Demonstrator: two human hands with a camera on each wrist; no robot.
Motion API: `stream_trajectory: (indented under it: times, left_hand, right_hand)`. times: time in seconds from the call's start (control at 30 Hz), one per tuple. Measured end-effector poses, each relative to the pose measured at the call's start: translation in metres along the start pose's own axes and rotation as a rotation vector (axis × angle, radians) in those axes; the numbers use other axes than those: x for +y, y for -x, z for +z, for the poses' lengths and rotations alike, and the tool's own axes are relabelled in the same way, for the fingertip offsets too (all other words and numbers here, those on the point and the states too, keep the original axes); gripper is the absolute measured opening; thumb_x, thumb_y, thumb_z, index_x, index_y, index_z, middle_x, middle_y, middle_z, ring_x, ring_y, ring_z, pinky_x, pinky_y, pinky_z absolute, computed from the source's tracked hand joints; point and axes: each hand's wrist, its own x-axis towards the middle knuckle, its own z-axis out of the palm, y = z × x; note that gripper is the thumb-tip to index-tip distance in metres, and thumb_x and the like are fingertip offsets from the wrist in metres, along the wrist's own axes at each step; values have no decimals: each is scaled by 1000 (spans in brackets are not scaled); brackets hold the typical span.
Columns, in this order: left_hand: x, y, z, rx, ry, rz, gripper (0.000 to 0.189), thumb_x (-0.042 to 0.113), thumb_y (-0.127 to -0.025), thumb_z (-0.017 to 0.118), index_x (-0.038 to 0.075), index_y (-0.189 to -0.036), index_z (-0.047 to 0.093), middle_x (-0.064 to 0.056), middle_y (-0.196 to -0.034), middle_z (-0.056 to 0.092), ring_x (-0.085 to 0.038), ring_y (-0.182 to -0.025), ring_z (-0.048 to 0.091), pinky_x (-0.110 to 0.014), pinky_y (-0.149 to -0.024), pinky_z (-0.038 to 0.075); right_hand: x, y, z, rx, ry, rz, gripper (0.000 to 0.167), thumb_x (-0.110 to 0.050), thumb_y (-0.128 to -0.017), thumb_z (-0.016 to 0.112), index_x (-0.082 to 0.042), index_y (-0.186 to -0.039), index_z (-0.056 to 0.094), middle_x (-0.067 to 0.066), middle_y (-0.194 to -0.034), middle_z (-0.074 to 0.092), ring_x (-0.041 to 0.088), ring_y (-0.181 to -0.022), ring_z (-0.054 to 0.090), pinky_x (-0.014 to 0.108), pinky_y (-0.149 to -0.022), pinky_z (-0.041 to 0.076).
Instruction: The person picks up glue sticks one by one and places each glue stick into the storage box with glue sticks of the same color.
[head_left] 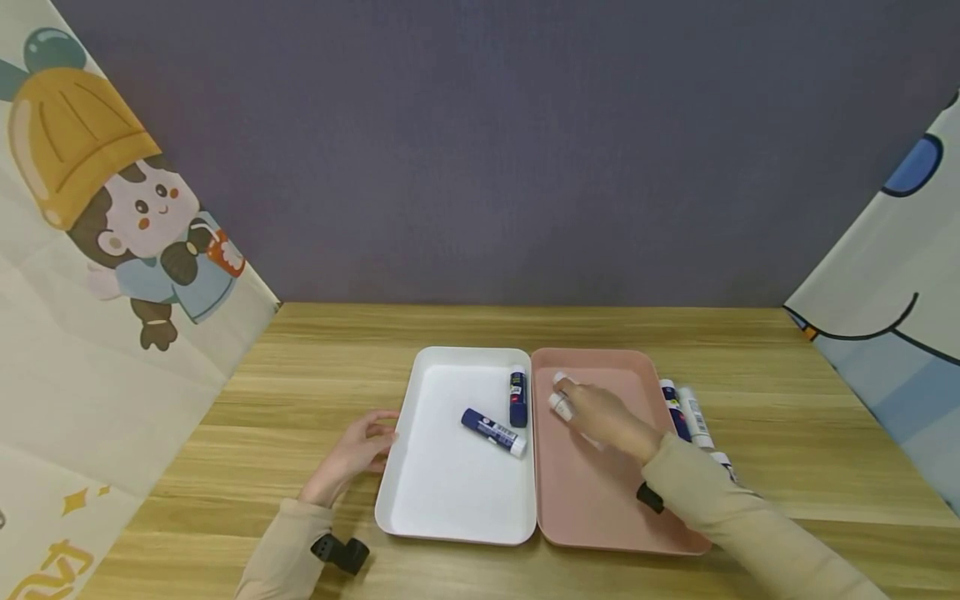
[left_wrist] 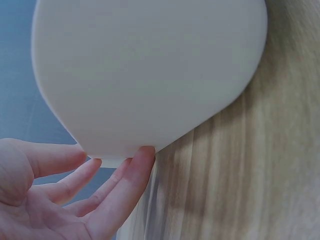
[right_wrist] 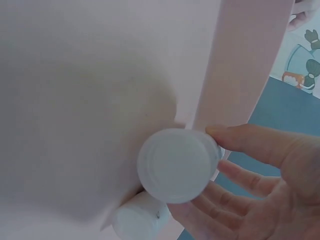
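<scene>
My left hand (head_left: 360, 450) is at the left side of the white tray (head_left: 405, 492), thumb and bent fingertips holding its edge; the left wrist view shows them against the white wall (left_wrist: 150, 75). Over the pink tray (head_left: 600, 521), my right hand (head_left: 607, 417) grips a white glue stick (head_left: 560, 407), its round end (right_wrist: 175, 167) facing the right wrist camera. Close beside it is a second white glue stick (right_wrist: 137, 220), mostly covered by the hand in the head view. Two blue glue sticks lie in the white tray, one upright along its right wall (head_left: 518, 400), the other slanted (head_left: 491, 432).
The trays stand side by side on a wooden table (head_left: 315, 358). Right of the pink tray lie a blue glue stick (head_left: 674, 408), a white glue stick (head_left: 696, 417) and another (head_left: 723, 462) partly behind the right sleeve. A dark panel (head_left: 480, 167) rises at the back.
</scene>
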Motion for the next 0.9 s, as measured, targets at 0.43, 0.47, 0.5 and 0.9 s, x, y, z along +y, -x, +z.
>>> stream_trajectory:
  times: [0.43,0.47,0.5,0.9]
  left_hand:
    - [1,1,1,1,12,-2,38,3,-90,47,-2,-126,40,-25,-109,47,-21,-76,59,-34,-60,52]
    - [1,0,1,0,12,-1,38,3,-90,47,-2,-126,40,-25,-109,47,-21,-76,59,-34,-60,52]
    - [1,0,1,0,11,-1,38,3,-90,47,-2,-126,40,-25,-109,47,-21,-76,59,-34,-60,52]
    - [-1,-2,1,4,14,-9,37,3,-90,47,-1,-126,41,-23,-108,48,-19,-75,58,-33,-60,52]
  right_hand:
    - [-3,0,4,-46,-2,23,24,-14,-89,51,-2,-110,52,20,-101,59,32,-84,59,43,-70,48]
    - [-3,1,4,-50,-3,26,24,-14,-89,51,-2,-110,51,20,-101,58,32,-85,58,43,-70,48]
    - [-3,1,4,-52,-5,27,25,-14,-89,51,-2,-110,51,20,-102,58,33,-86,58,44,-70,48]
    - [-2,-1,6,-72,16,39,28,-9,-85,56,-2,-112,51,21,-101,59,30,-81,59,41,-65,48]
